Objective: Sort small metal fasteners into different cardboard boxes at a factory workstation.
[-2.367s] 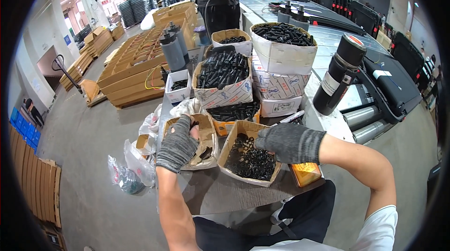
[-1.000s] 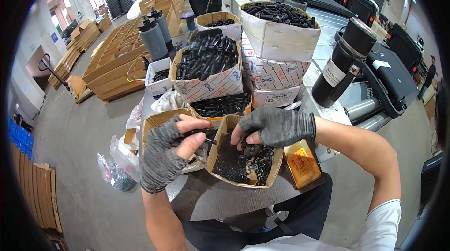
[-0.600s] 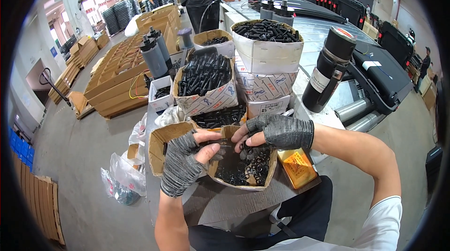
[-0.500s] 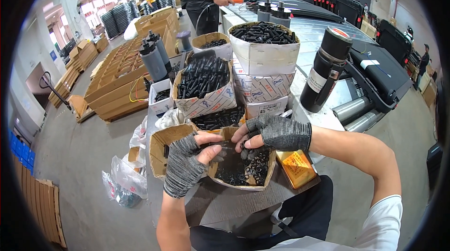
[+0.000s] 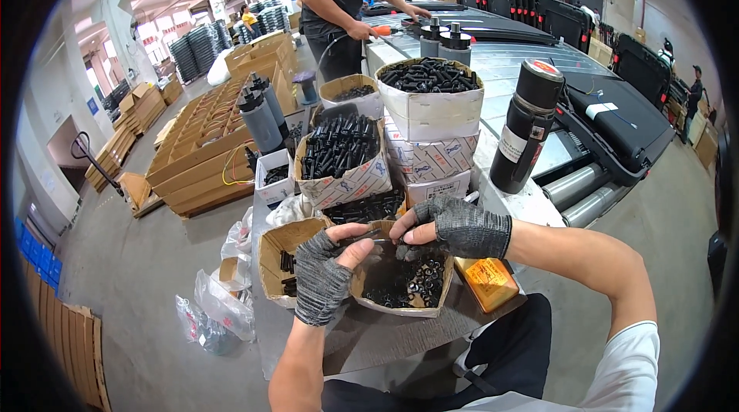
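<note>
My left hand [image 5: 325,273], in a grey fingerless glove, pinches a thin metal rod [image 5: 379,241] that points toward the right hand. My right hand [image 5: 462,229], gloved alike, has thumb and forefinger pressed together at the rod's far end. A small dark piece seems to be between those fingertips, too small to tell for sure. Both hands are over an open cardboard box [image 5: 400,309] of small black and metal rings [image 5: 422,281]. Beside it, partly behind my left hand, another cardboard box [image 5: 273,258] holds a few black parts.
Boxes of black parts [image 5: 339,154] are stacked behind my hands. A black flask [image 5: 527,127] stands on the white ledge at right. An orange-yellow container [image 5: 489,283] sits by the ring box. Plastic bags [image 5: 223,304] hang at left. A person [image 5: 339,11] works at the conveyor beyond.
My hands have drawn closer together, the rod's end now at the right fingertips. The view has shifted slightly. The person beyond now has an arm stretched over the conveyor.
</note>
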